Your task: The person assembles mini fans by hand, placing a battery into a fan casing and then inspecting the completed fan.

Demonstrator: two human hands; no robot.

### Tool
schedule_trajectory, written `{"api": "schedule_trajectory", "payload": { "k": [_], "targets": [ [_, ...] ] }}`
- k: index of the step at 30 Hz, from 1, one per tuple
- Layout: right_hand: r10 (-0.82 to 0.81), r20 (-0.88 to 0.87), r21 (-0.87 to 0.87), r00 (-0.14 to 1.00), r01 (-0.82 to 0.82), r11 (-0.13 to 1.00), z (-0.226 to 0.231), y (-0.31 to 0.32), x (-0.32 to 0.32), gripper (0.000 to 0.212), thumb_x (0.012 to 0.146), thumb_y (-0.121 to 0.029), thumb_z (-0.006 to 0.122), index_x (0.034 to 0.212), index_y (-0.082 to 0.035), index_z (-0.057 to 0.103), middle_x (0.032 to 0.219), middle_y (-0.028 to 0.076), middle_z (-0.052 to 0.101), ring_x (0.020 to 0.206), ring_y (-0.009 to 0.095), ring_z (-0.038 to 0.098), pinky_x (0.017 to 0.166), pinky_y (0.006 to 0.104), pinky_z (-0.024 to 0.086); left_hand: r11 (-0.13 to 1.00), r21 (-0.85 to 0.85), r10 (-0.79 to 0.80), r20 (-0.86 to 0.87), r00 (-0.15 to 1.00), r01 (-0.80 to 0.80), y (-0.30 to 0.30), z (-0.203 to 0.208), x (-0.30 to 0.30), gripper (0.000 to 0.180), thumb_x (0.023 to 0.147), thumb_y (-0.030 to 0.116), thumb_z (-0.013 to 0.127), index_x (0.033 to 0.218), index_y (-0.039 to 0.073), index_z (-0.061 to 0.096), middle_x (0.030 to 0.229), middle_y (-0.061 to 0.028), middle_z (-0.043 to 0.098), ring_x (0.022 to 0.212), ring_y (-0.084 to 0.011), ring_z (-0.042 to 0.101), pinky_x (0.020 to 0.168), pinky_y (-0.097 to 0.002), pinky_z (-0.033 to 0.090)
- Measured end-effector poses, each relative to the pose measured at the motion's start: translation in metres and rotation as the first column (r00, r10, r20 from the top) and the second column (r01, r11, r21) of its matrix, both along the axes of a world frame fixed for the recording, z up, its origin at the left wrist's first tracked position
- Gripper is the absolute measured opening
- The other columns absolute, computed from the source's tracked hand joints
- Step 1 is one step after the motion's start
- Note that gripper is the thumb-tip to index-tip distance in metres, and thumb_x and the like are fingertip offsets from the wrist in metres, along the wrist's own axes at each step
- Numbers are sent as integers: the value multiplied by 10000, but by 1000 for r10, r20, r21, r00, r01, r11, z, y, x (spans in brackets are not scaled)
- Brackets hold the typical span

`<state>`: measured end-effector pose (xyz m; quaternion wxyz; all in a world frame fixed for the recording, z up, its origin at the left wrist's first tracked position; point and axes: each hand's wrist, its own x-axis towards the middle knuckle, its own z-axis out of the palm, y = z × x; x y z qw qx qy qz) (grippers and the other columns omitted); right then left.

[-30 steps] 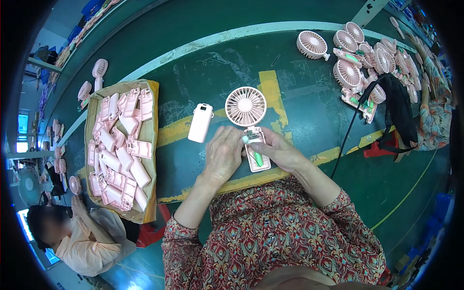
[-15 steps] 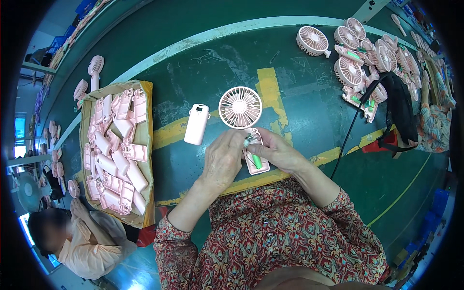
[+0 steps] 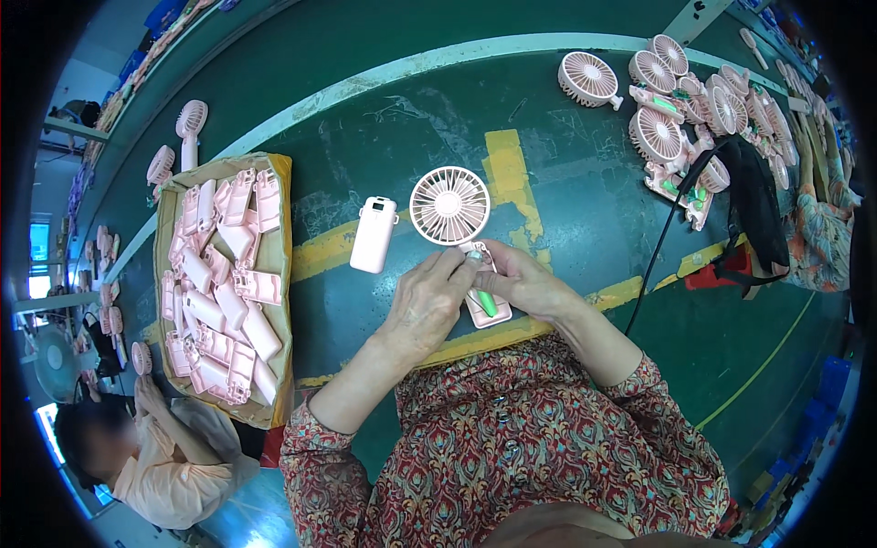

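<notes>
A pink handheld fan (image 3: 449, 206) lies in front of me, its round grille pointing away. Its handle is uncovered, with a green cylindrical cell (image 3: 487, 305) showing inside. My left hand (image 3: 426, 300) is closed, its fingertips pressed on the handle's top just below the grille. On the other side my right hand (image 3: 523, 281) grips the handle, thumb over its upper part. Fingers hide most of the small parts there. A separate pink handle cover (image 3: 373, 236) with a dark little window lies to the left, touched by neither hand.
At left stands a cardboard box (image 3: 285, 274) full of pink handle shells. Several fans with opened handles (image 3: 658, 134) are heaped at the far right, near a black bag (image 3: 760, 215). A co-worker (image 3: 174, 457) sits at lower left; another person's patterned sleeve (image 3: 819, 237) shows at right.
The fan's grille has shifted slightly left and down. My left fingers have moved a little right over the top of the handle, covering more of it.
</notes>
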<state>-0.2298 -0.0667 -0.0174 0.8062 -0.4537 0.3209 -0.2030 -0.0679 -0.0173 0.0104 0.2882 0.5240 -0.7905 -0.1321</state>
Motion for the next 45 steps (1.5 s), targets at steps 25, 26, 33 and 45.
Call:
{"api": "schedule_trajectory", "payload": {
  "k": [25,26,33,45],
  "targets": [
    [67,-15,-6,998,-67,998,-2,-7,-3,410,880,3,516,1270,21,390,1103,70,547,1016,104,519,869,246,434,973,229,-37,4,999,35,-18,14,-1,147,740,-47,579,883,-13,572,833,-151,566,740,-344,602,619,-417,492],
    [70,17,11,997,-70,997,-1,-6,-3,409,882,1,517,1270,18,392,1105,69,547,1016,99,521,868,245,437,960,276,-26,-33,999,34,-16,16,0,179,748,-61,563,921,-13,562,874,-161,568,792,-354,599,663,-419,491],
    [-45,128,357,991,-4,934,3,-9,-8,395,910,-105,465,1285,5,406,1106,79,561,976,137,581,843,270,484,931,364,25,-145,989,30,-11,14,1,320,766,-97,524,1068,3,496,996,-189,563,928,-384,576,773,-428,478],
    [-100,-150,-50,984,93,994,-12,1,-3,323,909,-110,403,1196,20,473,961,54,568,855,100,560,743,242,468,943,332,18,-126,992,25,-13,11,-1,349,752,-105,522,1084,-1,495,975,-193,551,914,-396,569,769,-450,470]
  ]
}}
